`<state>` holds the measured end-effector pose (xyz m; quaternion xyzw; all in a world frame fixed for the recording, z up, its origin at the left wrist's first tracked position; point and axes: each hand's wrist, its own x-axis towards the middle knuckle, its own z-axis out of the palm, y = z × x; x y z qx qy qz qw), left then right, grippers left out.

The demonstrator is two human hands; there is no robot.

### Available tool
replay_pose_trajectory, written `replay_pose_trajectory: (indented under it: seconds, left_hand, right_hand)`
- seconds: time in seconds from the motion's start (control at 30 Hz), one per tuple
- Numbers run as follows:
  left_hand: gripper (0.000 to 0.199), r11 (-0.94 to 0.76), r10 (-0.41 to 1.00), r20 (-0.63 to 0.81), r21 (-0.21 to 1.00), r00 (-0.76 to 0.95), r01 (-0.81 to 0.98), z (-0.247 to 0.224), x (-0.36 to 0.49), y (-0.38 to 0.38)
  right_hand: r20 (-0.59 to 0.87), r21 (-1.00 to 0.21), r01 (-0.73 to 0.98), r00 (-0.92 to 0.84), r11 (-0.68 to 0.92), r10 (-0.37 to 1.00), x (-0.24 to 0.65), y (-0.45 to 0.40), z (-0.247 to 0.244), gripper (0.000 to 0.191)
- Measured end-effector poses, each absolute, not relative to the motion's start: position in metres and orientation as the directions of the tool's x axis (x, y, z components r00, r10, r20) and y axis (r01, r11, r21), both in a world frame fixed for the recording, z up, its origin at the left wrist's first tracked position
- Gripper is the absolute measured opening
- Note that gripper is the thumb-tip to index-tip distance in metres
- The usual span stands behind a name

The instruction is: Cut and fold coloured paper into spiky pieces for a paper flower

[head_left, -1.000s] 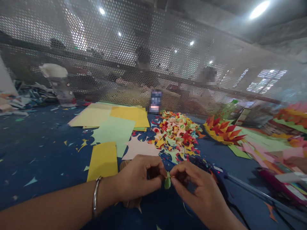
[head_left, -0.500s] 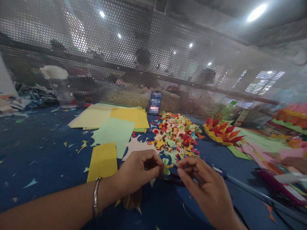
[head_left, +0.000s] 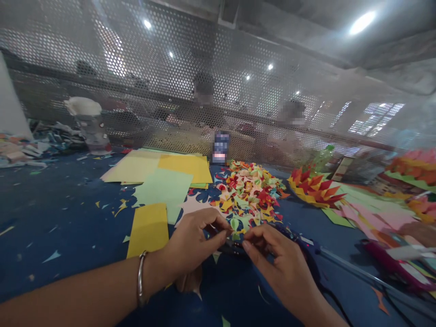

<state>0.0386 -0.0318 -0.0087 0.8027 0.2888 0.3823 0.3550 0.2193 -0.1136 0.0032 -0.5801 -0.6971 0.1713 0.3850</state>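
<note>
Paper piece, small and green, is sitting at lower centre. Left hand is pinching its side; right hand is curling beside, whether gripping I cannot tell. I am judging light, steady pinching best. Long axis is running nearly upright, rounded lobe pointing up.

The petalled piece is showing pale green. The paper heap is mixing red, yellow, pink and green. The table is showing dark blue.
</note>
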Motion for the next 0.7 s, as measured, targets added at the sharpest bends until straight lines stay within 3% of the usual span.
replay_pose_trajectory:
  seconds: [0.2, 0.33, 0.47, 0.7]
  left_hand:
    - [0.008, -0.669, 0.728, 0.494, 0.663, 0.476, 0.336, -0.006, 0.039, -0.031]
    - [0.007, -0.651, 0.754, 0.441, 0.6, 0.486, 0.466, -0.005, 0.039, -0.023]
    - [0.009, -0.648, 0.756, 0.394, 0.562, 0.522, 0.514, 0.001, 0.044, -0.01]
    - [0.011, -0.661, 0.749, 0.461, 0.474, 0.475, 0.582, 0.023, 0.092, 0.041]
  right_hand:
    - [0.275, -0.607, 0.744, -0.135, 0.281, 0.952, 0.217, -0.123, 0.005, 0.008]
    - [0.251, -0.484, 0.813, -0.225, 0.324, 0.941, 0.214, -0.134, 0.002, 0.006]
    - [0.319, -0.385, 0.826, -0.299, 0.411, 0.9, 0.218, -0.146, -0.013, 0.008]
    - [0.435, -0.371, 0.824, -0.252, 0.427, 0.864, 0.225, -0.155, -0.042, 0.01]
